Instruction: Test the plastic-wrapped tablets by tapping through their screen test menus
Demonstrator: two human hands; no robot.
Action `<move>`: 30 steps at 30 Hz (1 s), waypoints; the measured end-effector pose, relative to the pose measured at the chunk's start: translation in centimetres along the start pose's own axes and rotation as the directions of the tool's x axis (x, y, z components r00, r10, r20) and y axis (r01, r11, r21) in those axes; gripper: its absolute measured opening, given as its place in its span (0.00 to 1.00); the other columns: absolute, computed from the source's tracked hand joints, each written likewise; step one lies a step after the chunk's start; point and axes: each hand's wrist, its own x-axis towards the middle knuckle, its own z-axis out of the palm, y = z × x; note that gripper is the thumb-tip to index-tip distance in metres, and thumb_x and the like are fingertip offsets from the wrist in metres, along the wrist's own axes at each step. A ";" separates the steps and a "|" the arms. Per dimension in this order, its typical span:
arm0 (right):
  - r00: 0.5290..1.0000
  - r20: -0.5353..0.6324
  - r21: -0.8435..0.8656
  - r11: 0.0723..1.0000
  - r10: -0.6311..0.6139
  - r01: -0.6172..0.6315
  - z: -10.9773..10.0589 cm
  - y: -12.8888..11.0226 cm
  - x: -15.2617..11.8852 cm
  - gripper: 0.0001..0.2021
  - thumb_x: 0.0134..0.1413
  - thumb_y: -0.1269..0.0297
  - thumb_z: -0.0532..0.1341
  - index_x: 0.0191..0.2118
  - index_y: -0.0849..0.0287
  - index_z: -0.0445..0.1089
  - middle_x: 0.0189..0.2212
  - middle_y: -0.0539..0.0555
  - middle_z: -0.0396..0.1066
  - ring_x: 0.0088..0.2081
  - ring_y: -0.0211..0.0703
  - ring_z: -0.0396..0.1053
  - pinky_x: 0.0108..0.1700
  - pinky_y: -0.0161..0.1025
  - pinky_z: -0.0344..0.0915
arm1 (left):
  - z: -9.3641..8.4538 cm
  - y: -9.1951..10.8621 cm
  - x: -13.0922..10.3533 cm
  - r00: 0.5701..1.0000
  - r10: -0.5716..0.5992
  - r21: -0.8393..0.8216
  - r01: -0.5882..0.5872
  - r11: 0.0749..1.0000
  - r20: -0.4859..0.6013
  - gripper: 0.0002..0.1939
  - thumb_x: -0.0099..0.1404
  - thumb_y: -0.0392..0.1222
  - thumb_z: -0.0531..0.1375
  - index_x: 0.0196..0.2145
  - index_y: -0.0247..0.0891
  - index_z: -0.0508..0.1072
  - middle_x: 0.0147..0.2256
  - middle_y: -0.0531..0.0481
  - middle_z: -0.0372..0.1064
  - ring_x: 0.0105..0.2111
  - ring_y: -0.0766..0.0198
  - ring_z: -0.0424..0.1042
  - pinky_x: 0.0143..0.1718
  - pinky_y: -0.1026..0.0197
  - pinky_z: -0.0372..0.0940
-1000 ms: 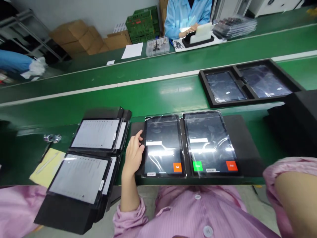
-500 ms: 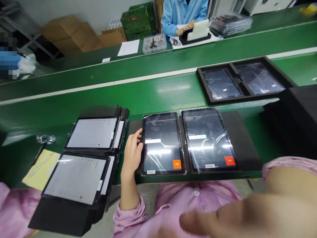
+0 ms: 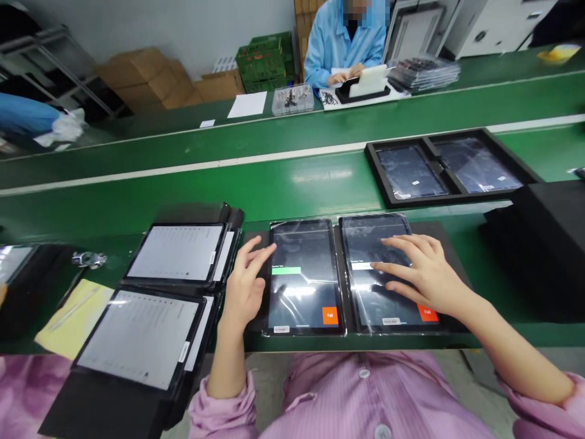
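Observation:
Two film-covered tablets lie side by side on a black mat, each with a dark screen and an orange "Fail" box. My left hand (image 3: 245,283) is at the left edge of the left tablet (image 3: 304,305), fingers apart, holding nothing. That tablet shows a green bar. Over the right tablet (image 3: 372,299) my right hand (image 3: 423,271) is spread, its index fingertip at the white bar; whether it touches the glass I cannot tell. The right hand partly covers this tablet's orange box.
Tablets with light screens (image 3: 137,335) are stacked at the left beside a yellow paper (image 3: 68,332) with a pen. A black tray (image 3: 388,192) holds two tablets at the back right. Black foam pieces (image 3: 543,244) sit far right. Across the green bench (image 3: 205,201), a person in blue works.
My right hand has moved from the blurred lower foreground onto the right tablet. The left tablet's bar has turned from white to green. The left hand's fingers have shifted slightly toward the screen.

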 end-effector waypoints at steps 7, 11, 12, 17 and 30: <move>0.999 0.022 0.001 1.000 -0.025 0.025 0.5 0.6 0.9 0.15 0.71 0.52 0.58 0.51 0.46 0.80 0.63 0.62 0.65 0.61 0.65 0.60 0.62 0.67 0.52 | 0.3 3.1 10.3 0.850 0.072 0.080 -0.133 0.988 0.522 0.23 0.76 0.50 0.50 0.62 0.42 0.72 0.62 0.45 0.68 0.61 0.53 0.68 0.65 0.51 0.61; 0.989 -0.023 0.138 0.980 0.146 -0.141 0.4 4.0 1.9 0.23 0.73 0.46 0.50 0.61 0.45 0.73 0.64 0.61 0.64 0.63 0.63 0.61 0.63 0.66 0.55 | 4.6 3.0 16.2 0.821 -0.029 0.194 -0.100 0.976 0.571 0.20 0.74 0.41 0.51 0.55 0.37 0.78 0.57 0.43 0.75 0.56 0.52 0.72 0.57 0.56 0.64; 0.974 -0.038 0.197 0.957 0.225 -0.214 0.6 5.2 2.5 0.25 0.73 0.45 0.48 0.63 0.47 0.71 0.63 0.61 0.65 0.63 0.62 0.62 0.63 0.64 0.56 | 5.5 2.8 17.1 0.810 -0.044 0.202 -0.094 0.975 0.585 0.19 0.74 0.41 0.51 0.49 0.37 0.81 0.52 0.42 0.78 0.51 0.52 0.75 0.52 0.58 0.65; 0.820 0.171 0.556 0.633 0.546 -0.538 3.8 10.1 6.3 0.34 0.65 0.34 0.51 0.53 0.59 0.78 0.51 0.63 0.77 0.56 0.61 0.71 0.63 0.55 0.62 | 7.3 1.7 18.5 0.786 -0.050 0.197 -0.093 0.976 0.617 0.20 0.72 0.44 0.55 0.29 0.36 0.82 0.31 0.43 0.80 0.31 0.56 0.75 0.35 0.60 0.61; 0.799 0.446 0.690 0.413 0.403 -0.594 5.0 11.0 7.4 0.33 0.39 0.43 0.73 0.50 0.60 0.80 0.53 0.60 0.78 0.56 0.63 0.73 0.63 0.52 0.64 | 6.1 1.3 17.5 0.766 -0.065 0.140 -0.032 0.990 0.640 0.13 0.63 0.49 0.68 0.42 0.41 0.85 0.40 0.46 0.82 0.40 0.52 0.79 0.39 0.61 0.63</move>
